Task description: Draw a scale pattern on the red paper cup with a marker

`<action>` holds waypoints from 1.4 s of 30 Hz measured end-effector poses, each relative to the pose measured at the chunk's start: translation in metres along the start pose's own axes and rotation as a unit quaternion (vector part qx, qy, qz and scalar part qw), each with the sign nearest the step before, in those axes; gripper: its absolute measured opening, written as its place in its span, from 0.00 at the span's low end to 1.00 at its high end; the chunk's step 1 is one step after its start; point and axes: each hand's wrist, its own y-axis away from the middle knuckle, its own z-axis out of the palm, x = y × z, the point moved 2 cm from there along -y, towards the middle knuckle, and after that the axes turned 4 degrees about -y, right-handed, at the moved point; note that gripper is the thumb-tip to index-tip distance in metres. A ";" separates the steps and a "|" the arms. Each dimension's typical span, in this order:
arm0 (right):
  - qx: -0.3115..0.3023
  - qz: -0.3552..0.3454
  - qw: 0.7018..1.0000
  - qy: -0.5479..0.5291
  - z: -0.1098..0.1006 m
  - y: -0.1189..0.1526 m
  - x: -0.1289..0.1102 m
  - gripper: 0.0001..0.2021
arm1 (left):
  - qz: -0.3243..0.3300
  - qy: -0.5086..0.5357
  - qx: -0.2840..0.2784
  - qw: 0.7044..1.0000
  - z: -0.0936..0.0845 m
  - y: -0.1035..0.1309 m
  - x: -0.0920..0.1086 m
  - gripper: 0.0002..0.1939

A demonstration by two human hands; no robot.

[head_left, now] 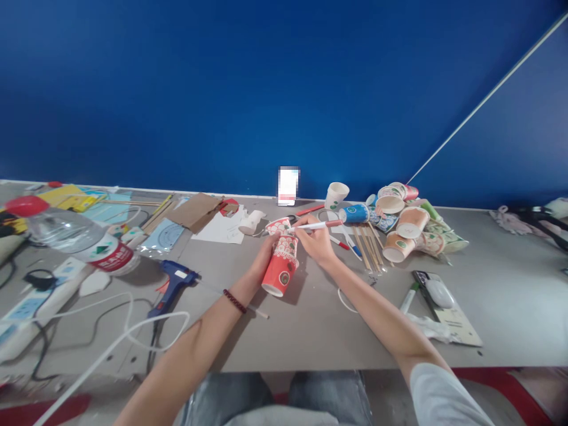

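The blue wall [284, 89] bounds the far edge of the table [328, 337]. Piled cups [412, 222] crowd the far right; the bottle [75, 231] takes the left, with the glue gun [174, 288] just right of it. The left hand [265, 251] grips the red cup [280, 275], mid-table, with room between it and the near edge. The right hand [316, 241] pinches a pen [317, 225], its tip at the cup's far part; contact is too small to tell.

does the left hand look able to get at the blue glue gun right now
Probably not straight away: the left hand is holding the red cup, though the blue glue gun lies uncovered to its left.
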 end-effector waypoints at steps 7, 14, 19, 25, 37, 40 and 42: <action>-0.013 0.006 1.000 0.005 0.001 0.002 0.000 0.02 | 0.005 0.011 -0.010 1.000 -0.002 0.000 -0.002 0.17; -0.012 0.004 1.000 0.014 0.001 0.002 0.002 0.02 | -0.007 0.011 -0.010 1.000 -0.003 0.000 -0.001 0.17; -0.014 0.005 1.000 0.019 0.001 0.002 0.001 0.01 | -0.006 0.003 -0.002 1.000 -0.002 0.000 -0.001 0.17; -0.014 0.010 1.000 0.012 0.001 0.002 0.000 0.02 | 0.001 0.006 0.001 1.000 -0.002 0.000 -0.001 0.17; 0.004 -0.001 1.000 0.016 0.001 0.002 0.000 0.02 | -0.003 0.002 0.007 1.000 -0.002 0.000 -0.001 0.18; -0.005 0.005 1.000 0.011 0.001 0.003 -0.001 0.02 | -0.005 0.001 0.006 1.000 -0.002 0.000 -0.002 0.18; -0.014 0.007 1.000 0.006 0.001 0.003 -0.002 0.02 | -0.002 0.004 0.006 1.000 -0.003 -0.001 -0.002 0.17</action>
